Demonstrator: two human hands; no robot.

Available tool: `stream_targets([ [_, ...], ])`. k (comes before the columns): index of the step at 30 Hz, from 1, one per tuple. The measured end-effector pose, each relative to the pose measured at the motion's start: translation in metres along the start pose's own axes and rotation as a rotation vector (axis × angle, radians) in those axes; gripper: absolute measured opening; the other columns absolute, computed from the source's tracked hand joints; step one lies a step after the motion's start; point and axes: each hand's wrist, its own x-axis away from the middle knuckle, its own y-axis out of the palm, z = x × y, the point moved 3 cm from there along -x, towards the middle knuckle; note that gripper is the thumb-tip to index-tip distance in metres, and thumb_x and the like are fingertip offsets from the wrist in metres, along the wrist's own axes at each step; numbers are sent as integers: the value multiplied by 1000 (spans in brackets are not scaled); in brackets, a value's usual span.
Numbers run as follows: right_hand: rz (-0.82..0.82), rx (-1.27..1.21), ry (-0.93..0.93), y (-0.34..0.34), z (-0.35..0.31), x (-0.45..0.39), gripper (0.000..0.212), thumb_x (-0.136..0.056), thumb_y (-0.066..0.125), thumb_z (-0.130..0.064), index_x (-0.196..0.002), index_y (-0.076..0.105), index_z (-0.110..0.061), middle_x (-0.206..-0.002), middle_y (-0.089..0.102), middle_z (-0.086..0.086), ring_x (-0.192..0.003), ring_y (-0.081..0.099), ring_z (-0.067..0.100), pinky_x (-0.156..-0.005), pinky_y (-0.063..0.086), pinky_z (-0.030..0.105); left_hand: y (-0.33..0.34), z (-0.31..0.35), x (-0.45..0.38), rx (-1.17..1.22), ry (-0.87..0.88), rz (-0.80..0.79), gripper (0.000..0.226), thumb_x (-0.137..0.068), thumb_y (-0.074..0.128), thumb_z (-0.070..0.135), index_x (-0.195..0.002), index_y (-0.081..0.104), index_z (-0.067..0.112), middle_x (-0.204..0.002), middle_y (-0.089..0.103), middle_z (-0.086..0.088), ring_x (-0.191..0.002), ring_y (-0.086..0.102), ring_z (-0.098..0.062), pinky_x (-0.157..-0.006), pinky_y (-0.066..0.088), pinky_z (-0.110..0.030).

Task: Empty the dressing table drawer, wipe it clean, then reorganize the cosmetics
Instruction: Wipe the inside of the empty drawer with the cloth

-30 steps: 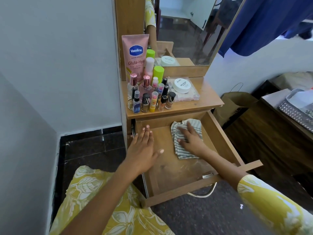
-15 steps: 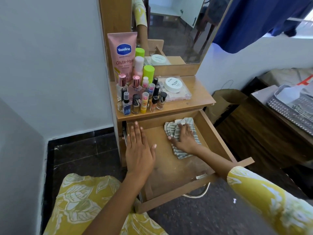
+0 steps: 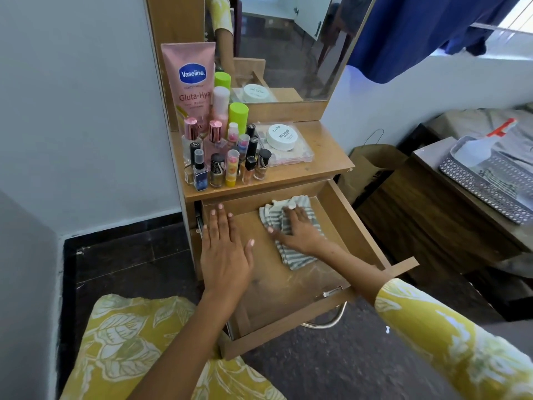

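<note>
Head view: both hands flat, right hand (image 3: pixel 300 229) on striped cloth (image 3: pixel 291 255), left hand (image 3: pixel 223 252) on drawer (image 3: pixel 354 223), cosmetics (image 3: pixel 219 157) above.

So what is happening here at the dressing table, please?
A person is wiping the open drawer. The right hand presses a striped cloth flat on the drawer floor near the back. The left hand rests open on the drawer's left side. Nothing but the cloth lies in the drawer; the cosmetics stand on the tabletop above, not yet put back.
</note>
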Motion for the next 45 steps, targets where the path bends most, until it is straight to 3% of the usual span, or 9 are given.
stream_targets([
  [4,78,-81,84,-12,14,-6,85,-84,47,-68,-144,21,-14,-156,3,24,-145,-4,39,-119,7,51,-1,-1,0,-7,10,-9,66,-98,14,46,-148,2,5,-155,-12,-15,-143,-11,-28,-115,-6,-39],
  [8,129,-90,133,-21,25,-8,83,-81,41,-73,-139,27,-14,-152,16,23,-145,7,37,-117,18,49,0,0,1,-12,6,-14,66,-97,11,47,-149,1,6,-155,-12,-15,-143,-11,-28,-117,-3,-40],
  [12,152,67,128,-4,19,-4,93,-79,23,-80,-144,23,-13,-157,1,22,-147,-6,33,-117,9,47,0,0,0,-14,-2,-15,67,-97,11,47,-148,2,6,-155,-12,-16,-143,-12,-28,-117,-3,-41],
  [15,119,-16,152,-9,25,-7,93,-80,27,-79,-146,18,-14,-156,0,25,-146,-7,35,-118,5,48,0,0,0,-31,1,-15,66,-97,11,47,-148,3,6,-155,-12,-16,-143,-12,-28,-116,-5,-40],
  [30,37,142,245,-47,20,-7,119,-65,23,-93,-143,25,-3,-145,36,22,-134,30,40,-104,35,50,-2,0,0,-40,-3,10,67,-96,11,48,-148,11,5,-156,-1,-14,-144,-6,-27,-115,-4,-41],
  [38,4,108,280,-45,18,-11,121,-63,22,-94,-144,21,-4,-147,35,20,-139,24,38,-107,31,51,2,0,0,-7,17,3,68,-96,10,50,-148,5,8,-156,-5,-14,-143,-10,-27,-116,-4,-41],
  [45,56,172,279,-48,18,-11,120,-63,24,-94,-142,28,-4,-145,38,19,-133,32,38,-105,33,47,1,-2,0,5,15,11,69,-94,6,51,-149,4,9,-156,-5,-12,-144,-10,-26,-114,-8,-38],
])
